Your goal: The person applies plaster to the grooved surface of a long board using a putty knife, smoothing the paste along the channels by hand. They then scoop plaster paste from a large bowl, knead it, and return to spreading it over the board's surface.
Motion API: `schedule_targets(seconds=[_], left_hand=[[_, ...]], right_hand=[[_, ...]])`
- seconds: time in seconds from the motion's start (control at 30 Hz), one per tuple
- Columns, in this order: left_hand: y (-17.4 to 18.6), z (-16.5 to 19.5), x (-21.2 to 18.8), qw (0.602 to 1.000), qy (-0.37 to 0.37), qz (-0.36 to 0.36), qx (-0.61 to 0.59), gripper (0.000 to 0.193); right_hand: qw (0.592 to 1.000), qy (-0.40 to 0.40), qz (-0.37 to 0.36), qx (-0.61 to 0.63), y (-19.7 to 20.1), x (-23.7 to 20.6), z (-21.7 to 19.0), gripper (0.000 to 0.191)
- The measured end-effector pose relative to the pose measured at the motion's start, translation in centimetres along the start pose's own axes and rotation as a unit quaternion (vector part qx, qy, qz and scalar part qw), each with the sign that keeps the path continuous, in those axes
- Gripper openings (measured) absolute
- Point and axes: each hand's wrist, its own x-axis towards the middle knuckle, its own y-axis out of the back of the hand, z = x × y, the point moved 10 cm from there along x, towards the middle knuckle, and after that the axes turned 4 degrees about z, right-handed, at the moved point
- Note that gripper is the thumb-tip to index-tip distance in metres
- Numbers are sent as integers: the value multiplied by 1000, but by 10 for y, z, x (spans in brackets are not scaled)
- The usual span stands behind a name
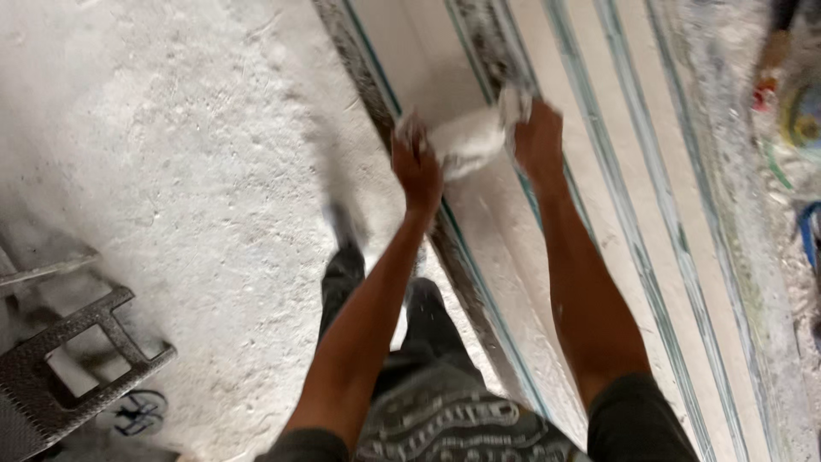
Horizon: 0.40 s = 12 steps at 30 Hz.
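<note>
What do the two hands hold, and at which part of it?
A crumpled white cloth, stretched over the pale panels: left hand grips its left end, right hand its right end.

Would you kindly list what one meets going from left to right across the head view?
Dark metal frame → dusty concrete floor → left hand → white cloth held between both hands → right hand → pale slabs with green edges → coloured clutter by the right edge.
</note>
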Motion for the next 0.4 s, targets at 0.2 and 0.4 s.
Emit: schedule_targets(seconds=[0.2, 0.4], left_hand=[[16, 23, -153, 995, 95, 3, -13, 30], [51, 67, -325, 998, 67, -13, -18, 30]], right_hand=[[999, -45, 22, 3, 72, -151, 46, 30], [991, 67, 44, -107, 137, -288, 119, 14]])
